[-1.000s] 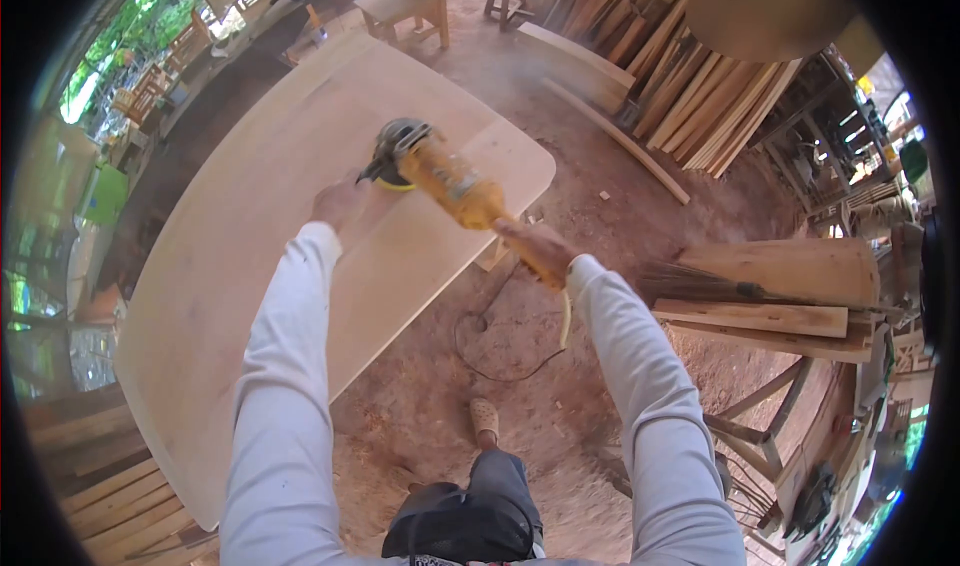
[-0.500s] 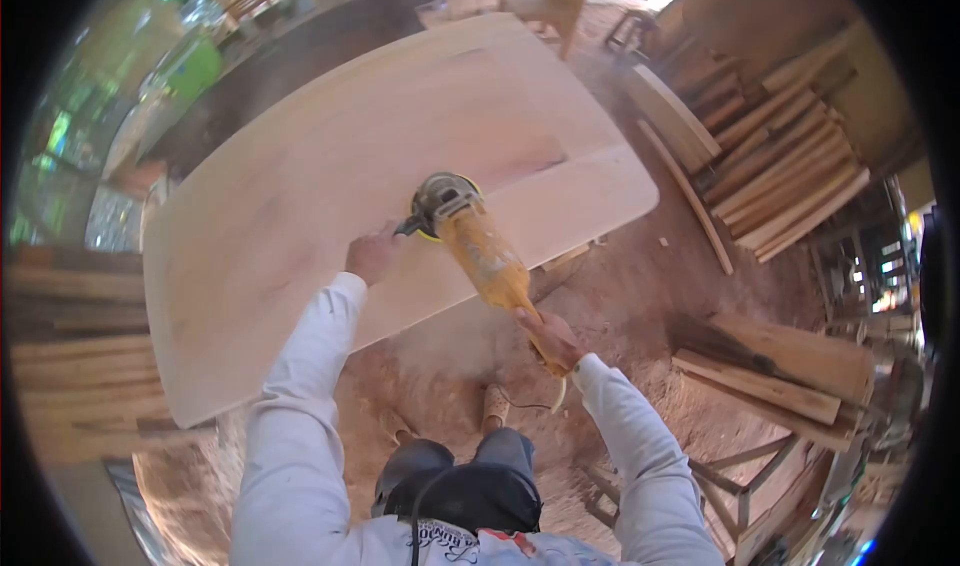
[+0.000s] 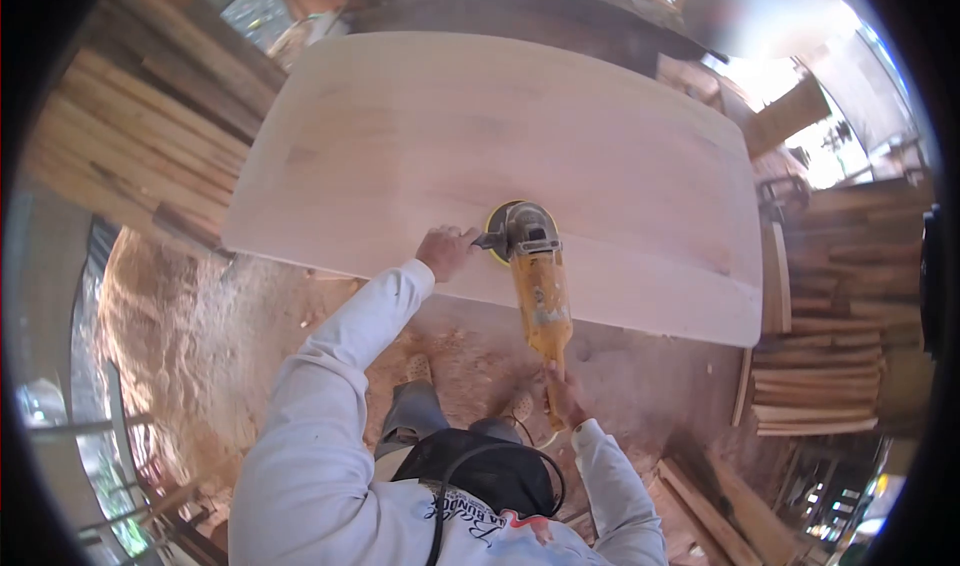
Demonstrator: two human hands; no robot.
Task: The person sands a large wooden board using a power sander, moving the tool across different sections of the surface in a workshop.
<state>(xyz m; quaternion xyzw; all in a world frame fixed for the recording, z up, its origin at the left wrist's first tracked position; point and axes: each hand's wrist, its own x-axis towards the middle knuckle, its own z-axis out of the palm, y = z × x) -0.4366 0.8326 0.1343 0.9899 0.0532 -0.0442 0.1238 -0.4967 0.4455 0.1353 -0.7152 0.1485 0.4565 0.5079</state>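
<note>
A yellow angle grinder (image 3: 543, 291) with a round disc lies over the near part of a broad wooden tabletop (image 3: 400, 146) with rounded corners. My left hand (image 3: 447, 253) is closed around the dark side handle by the grinder's head. Further back, my right hand (image 3: 566, 398) grips the rear handle, just off the board's near edge. The disc is at the wood surface, mostly covered by the grinder head. Pale and reddish patches show on the wood.
Stacked planks (image 3: 150, 131) lie at the left, and a pile of boards (image 3: 820, 381) stands at the right. More planks (image 3: 720, 506) rest at lower right. Reddish dust covers the ground (image 3: 270, 316). A cord (image 3: 440, 511) runs across my front.
The view has turned, so the tabletop appears more level. Both hands and the grinder now sit nearer the board's near edge. Both hands keep their grip.
</note>
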